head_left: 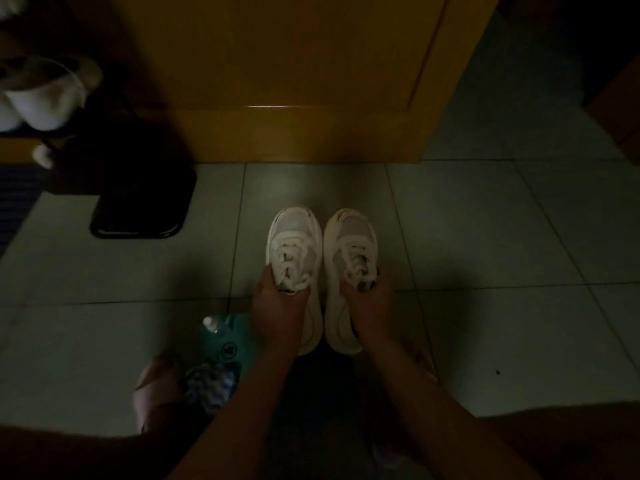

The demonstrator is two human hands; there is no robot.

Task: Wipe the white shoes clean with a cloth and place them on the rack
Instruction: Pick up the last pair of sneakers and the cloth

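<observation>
though the light is dim, the left white shoe [294, 237] and the right white shoe [349, 237] show plainly in the middle of the view, toes pointing away toward a wooden door [294, 81]. the left hand [277, 306] has its grip clenched on the left white shoe at the tongue and laces, by the opening. the right hand [369, 306] grasps the right white shoe the same way. the shoes are just beside each other with a narrow gap between, over the pale tiled floor [485, 237]; whether their soles rest on it i cannot tell. left of the left forearm lies a teal packet [225, 337], and touching its near edge a blue-and-white cloth [211, 386], next to a foot in a pale slipper [156, 386]. a black tray-like thing [142, 209] lies on the floor farther left, near the door.
</observation>
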